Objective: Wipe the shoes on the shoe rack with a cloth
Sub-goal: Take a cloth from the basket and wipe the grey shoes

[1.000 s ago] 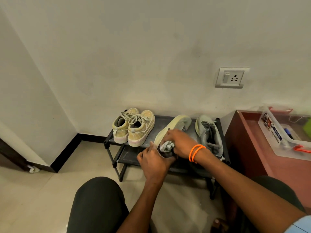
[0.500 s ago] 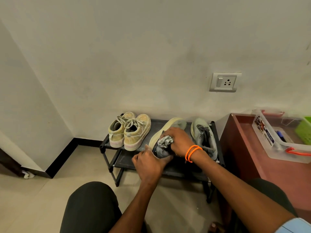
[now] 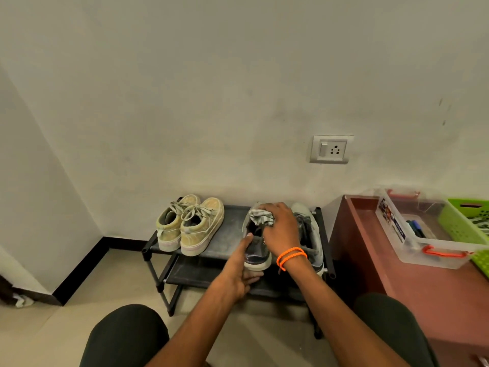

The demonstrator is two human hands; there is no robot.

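A low black shoe rack (image 3: 230,234) stands against the wall. On its top shelf a grey shoe (image 3: 258,250) stands upright with its heel toward me. My left hand (image 3: 242,271) grips that heel from below, thumb up along its left side. My right hand (image 3: 279,229), with orange bands on the wrist, holds a crumpled grey cloth (image 3: 262,218) against the shoe's upper near the toe. Its grey mate (image 3: 309,234) lies just right of it, partly behind my right arm. A pair of beige laced sneakers (image 3: 190,226) sits at the shelf's left end.
A reddish-brown table (image 3: 423,282) stands at the right, close to the rack, bearing a clear plastic box (image 3: 436,250) and a green basket (image 3: 465,221). A wall socket (image 3: 332,149) is above the rack. My knees (image 3: 124,337) are in the foreground over tiled floor.
The grey shoe went from tipped on its side, sole showing, to upright on the shelf. My right hand slid the cloth toward the toe. My left hand shifted to the heel.
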